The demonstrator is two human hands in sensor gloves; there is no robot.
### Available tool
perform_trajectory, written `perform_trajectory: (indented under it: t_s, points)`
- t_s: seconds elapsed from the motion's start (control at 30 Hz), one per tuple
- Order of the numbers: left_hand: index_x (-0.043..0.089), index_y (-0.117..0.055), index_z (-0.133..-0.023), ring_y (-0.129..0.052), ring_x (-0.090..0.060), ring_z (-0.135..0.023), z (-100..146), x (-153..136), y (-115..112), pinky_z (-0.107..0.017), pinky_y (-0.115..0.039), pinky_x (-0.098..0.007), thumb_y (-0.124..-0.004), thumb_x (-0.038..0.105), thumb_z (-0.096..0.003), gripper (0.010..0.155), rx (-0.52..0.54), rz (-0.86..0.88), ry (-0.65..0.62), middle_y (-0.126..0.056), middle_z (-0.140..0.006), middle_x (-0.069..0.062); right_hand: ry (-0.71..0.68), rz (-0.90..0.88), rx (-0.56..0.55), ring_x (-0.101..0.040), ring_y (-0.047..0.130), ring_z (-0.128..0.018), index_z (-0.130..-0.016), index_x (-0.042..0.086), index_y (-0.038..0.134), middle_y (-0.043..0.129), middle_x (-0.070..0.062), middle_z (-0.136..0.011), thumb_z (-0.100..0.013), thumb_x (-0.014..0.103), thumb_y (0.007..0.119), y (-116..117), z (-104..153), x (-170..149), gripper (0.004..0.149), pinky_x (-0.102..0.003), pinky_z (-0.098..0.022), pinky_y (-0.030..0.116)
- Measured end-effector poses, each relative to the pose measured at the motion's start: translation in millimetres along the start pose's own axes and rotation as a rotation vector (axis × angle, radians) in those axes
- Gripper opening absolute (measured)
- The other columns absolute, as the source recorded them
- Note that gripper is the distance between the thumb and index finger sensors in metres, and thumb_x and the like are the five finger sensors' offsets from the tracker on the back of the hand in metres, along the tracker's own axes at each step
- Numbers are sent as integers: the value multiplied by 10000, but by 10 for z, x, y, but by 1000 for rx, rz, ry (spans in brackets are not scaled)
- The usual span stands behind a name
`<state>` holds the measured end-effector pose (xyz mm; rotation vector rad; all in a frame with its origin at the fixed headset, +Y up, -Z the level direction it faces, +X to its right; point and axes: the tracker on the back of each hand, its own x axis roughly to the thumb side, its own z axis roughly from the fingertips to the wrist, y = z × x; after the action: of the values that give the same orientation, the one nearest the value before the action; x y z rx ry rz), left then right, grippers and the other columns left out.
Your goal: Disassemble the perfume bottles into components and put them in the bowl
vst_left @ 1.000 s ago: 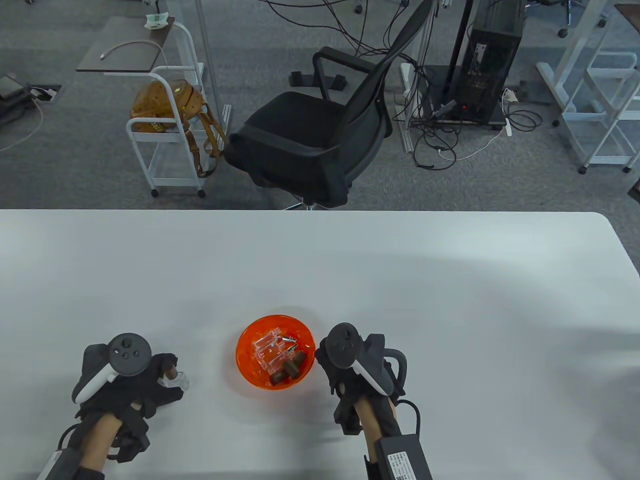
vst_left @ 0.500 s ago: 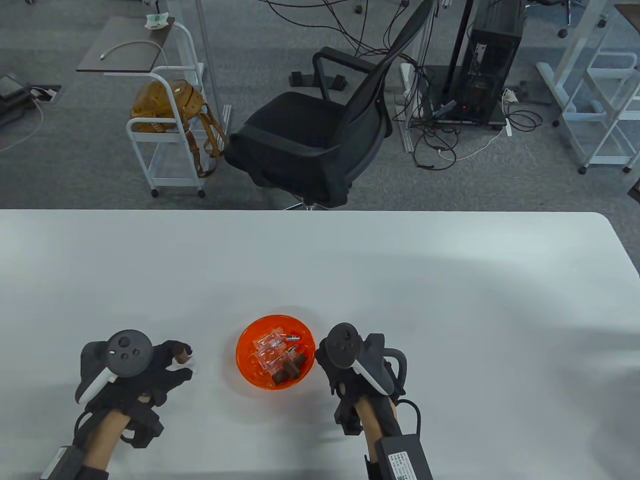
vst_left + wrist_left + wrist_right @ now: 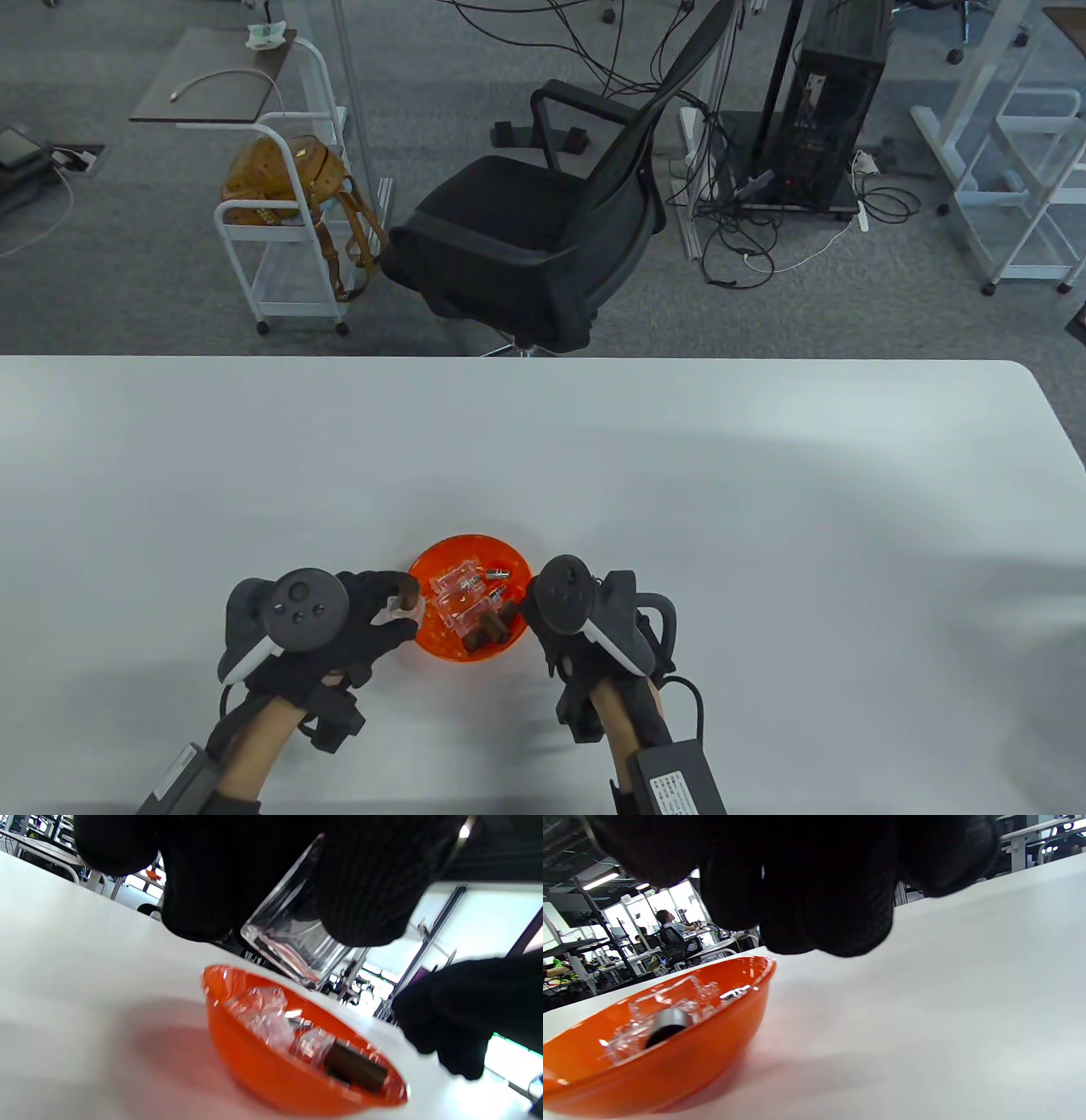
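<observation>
My left hand (image 3: 386,611) grips a clear glass perfume bottle (image 3: 399,608) with a brown cap, held just above the left rim of the orange bowl (image 3: 424,641). In the left wrist view the bottle (image 3: 292,942) hangs between my gloved fingers (image 3: 365,882) over the bowl (image 3: 254,1065). The bowl holds clear glass bottle bodies (image 3: 458,594), brown caps (image 3: 490,626) and small metal sprayer parts (image 3: 496,575). My right hand (image 3: 564,649) rests on the table right beside the bowl's right rim, fingers curled under, holding nothing that I can see; its fingers (image 3: 814,891) hang over the bowl (image 3: 670,1065).
The white table (image 3: 679,475) stretches wide behind and to the right of the bowl. A black office chair (image 3: 526,229) and a white cart with a brown bag (image 3: 288,182) stand on the floor beyond the far edge.
My left hand has carried the bottle rightward from the table's left part to the bowl's left rim. My right hand has shifted slightly left, toward the bowl.
</observation>
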<state>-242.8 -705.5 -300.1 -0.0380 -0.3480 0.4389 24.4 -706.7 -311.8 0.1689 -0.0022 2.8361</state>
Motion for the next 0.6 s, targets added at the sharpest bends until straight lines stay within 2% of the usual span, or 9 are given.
perform_trajectory:
  t_s: [0.1, 0.27, 0.37, 0.4, 0.47, 0.6]
  points:
    - [247, -870, -903, -1020, -333, -744, 5, 14, -48, -579, -746, -565, -942, 432, -379, 560, -9, -23, -6, -1031, -848, -57, -62, -17, -85, -97, 1052, -511, -822, 324, 834, 971, 45, -790, -360, 523, 755, -69, 69, 193, 509, -494, -542, 825]
    - [258, -879, -899, -1019, -328, -742, 12, 77, -96, -580, -745, -563, -942, 438, -376, 557, -25, -75, -24, -1032, -843, -52, -225, -140, -78, -88, 1003, -623, -939, 354, 675, 839, 64, -935, -321, 549, 807, -74, 221, 614, 662, -494, -614, 779]
    - [267, -883, -899, -1016, -327, -742, 19, 128, -112, -581, -743, -563, -943, 441, -377, 553, -30, -87, -44, -1030, -842, -52, -264, -108, -121, -54, 1018, -574, -887, 368, 726, 886, 92, -865, -320, 519, 833, -40, 260, 792, 597, -470, -599, 801]
    - [266, -886, -896, -1018, -328, -739, 21, 138, -115, -580, -743, -564, -945, 438, -374, 553, -28, -88, -49, -1029, -844, -53, -265, -102, -132, -44, 1026, -544, -850, 372, 762, 913, 99, -822, -335, 487, 839, -34, 263, 811, 533, -465, -588, 810]
    - [267, -882, -897, -1015, -325, -742, 27, 155, -116, -582, -742, -562, -942, 441, -375, 554, -30, -111, -45, -1027, -847, -48, -268, -87, -165, -31, 1034, -509, -814, 372, 795, 944, 105, -772, -325, 472, 855, -53, 268, 803, 503, -453, -577, 823]
    - [252, -878, -899, -1014, -328, -740, 26, 125, -119, -580, -743, -562, -933, 439, -382, 553, -14, -137, -6, -1024, -846, -55, -212, -201, -190, -45, 1031, -506, -818, 352, 788, 937, 89, -775, -335, 468, 848, -143, 218, 638, 500, -460, -569, 822]
